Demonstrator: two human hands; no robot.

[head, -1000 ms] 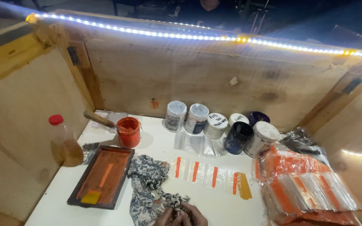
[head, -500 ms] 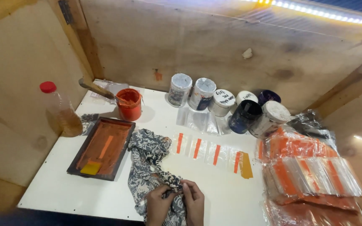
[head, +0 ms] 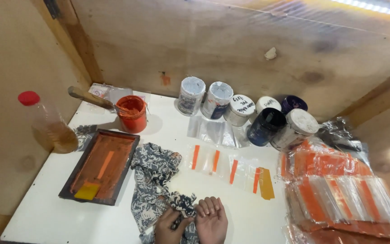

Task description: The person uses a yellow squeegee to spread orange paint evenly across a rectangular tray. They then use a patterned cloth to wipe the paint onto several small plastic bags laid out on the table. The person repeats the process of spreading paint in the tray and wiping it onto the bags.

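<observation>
Both hands worked at the near edge of the white surface, close together on a crumpled blue-and-white patterned cloth. The left hand had its grip clenched on a fold of the cloth, fingers curled over the bunched fabric. The right hand lay just beside it, fingers curled inward with the nails showing, touching the same fold; whether it truly pinched the cloth I could not tell. The cloth trailed up from the hands, its left edge just beside a dark tray smeared with orange paint, with a yellow scraper in the tray's near corner. Beyond the tray stood an orange pot with a wooden-handled tool in it, and a red-capped bottle to the left. Clear strips with orange marks lay to the right of the cloth
</observation>
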